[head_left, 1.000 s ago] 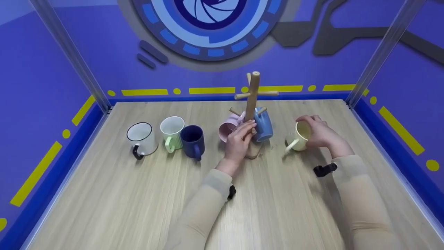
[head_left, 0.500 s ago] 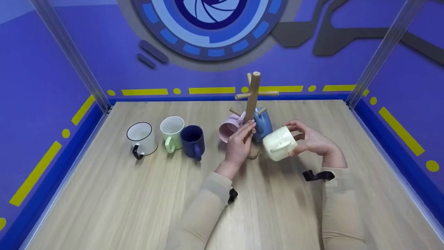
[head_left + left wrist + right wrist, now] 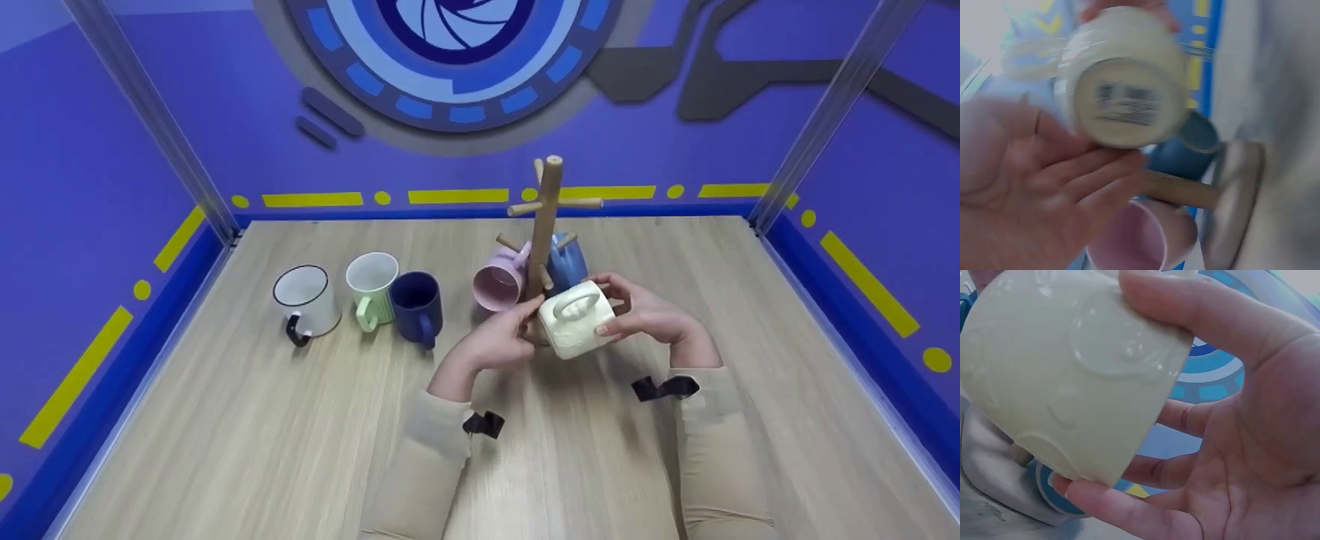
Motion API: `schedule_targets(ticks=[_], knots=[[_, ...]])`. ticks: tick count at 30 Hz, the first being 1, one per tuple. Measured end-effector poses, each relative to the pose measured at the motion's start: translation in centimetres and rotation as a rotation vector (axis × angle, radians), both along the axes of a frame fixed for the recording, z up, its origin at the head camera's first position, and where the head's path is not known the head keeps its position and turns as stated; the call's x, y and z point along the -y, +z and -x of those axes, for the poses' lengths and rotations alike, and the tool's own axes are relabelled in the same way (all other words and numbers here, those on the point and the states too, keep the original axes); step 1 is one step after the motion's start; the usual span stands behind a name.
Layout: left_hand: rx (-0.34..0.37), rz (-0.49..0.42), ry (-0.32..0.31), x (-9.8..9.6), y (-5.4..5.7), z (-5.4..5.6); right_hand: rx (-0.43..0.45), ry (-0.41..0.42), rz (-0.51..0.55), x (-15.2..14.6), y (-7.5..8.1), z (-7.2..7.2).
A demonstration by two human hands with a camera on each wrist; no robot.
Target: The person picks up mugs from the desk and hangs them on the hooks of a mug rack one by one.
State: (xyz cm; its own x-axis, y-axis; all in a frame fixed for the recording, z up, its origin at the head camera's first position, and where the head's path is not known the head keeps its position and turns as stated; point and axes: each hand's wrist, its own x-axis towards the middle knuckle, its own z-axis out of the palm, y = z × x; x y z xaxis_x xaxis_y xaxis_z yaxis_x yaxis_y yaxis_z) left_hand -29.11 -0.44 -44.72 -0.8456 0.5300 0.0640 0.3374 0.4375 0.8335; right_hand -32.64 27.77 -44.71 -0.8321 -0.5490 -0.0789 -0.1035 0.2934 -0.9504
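A pale cream mug (image 3: 576,322) is tilted on its side in front of the wooden mug tree (image 3: 548,202), handle upward. My right hand (image 3: 654,313) grips it near the rim, thumb on one side and fingers on the other, as the right wrist view shows. With fingers extended, my left hand (image 3: 491,343) touches the mug at its base end; a label shows on the mug's bottom (image 3: 1129,104) in the left wrist view. A pink mug (image 3: 498,288) and a blue mug (image 3: 568,262) hang on the tree's lower pegs, the blue one partly hidden by the cream mug.
Left on the wooden table (image 3: 300,435) stand a white mug with a black handle (image 3: 309,304), a light green mug (image 3: 373,289) and a navy mug (image 3: 417,309). Bare upper pegs (image 3: 581,202) stick out from the tree. Blue panels (image 3: 420,165) enclose the back and sides.
My right hand has lifted the cream mug from the table's right side and brought it left to the tree, turning its handle up. My left hand has left the tree's post for the mug.
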Motion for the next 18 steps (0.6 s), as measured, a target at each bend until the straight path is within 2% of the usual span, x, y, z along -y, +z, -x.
schedule_targets(ticks=[1, 3, 7, 10, 15, 18], knots=[[0.029, 0.003, -0.032, 0.0, 0.0, -0.1, 0.006, 0.0, -0.002, 0.0, 0.0, -0.1], [0.055, -0.008, -0.035, -0.4, -0.3, -0.4, 0.017, 0.002, -0.012, 0.0, -0.1, -0.3], [0.059, -0.019, 0.095, -1.7, -0.6, -0.8, 0.033, 0.013, -0.04, 0.0, 0.1, -0.5], [0.079, -0.047, 0.143, -1.9, -0.6, -0.9, 0.035, 0.047, -0.061, -0.2, 0.2, -0.7], [0.144, -0.118, 0.129, -1.2, -0.6, -0.4, -0.016, 0.146, -0.08, -0.8, -0.1, -0.6], [0.195, -0.148, 0.132, -0.7, -0.8, 0.0, -0.064, 0.16, -0.075, -0.8, -0.3, -0.3]])
